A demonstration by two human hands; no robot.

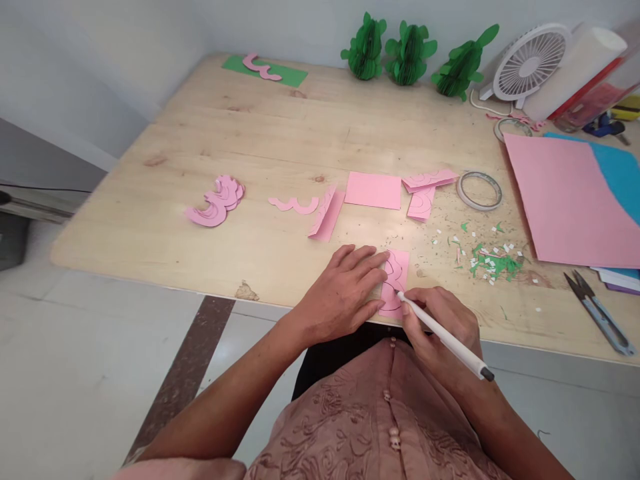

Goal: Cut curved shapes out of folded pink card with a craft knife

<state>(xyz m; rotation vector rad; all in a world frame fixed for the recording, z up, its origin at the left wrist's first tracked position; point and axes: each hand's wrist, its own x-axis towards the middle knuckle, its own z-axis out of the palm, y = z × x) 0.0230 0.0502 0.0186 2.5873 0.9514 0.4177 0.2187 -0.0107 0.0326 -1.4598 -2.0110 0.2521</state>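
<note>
A small pink paper piece lies at the table's front edge, with dark curved lines drawn on it. My left hand rests flat over its left side, fingers stretched out. In my right hand is a white pen with a dark end, its tip touching the paper. Just beyond my hands lie a folded pink card, a wavy pink cutout, a pink rectangle and folded pink strips with drawn curves. Further left sits a pile of curvy pink cutouts.
Green and white scraps lie to the right, near a tape roll, thread snips and large pink sheets. At the back stand green paper cacti and a white fan. A green strip lies far left.
</note>
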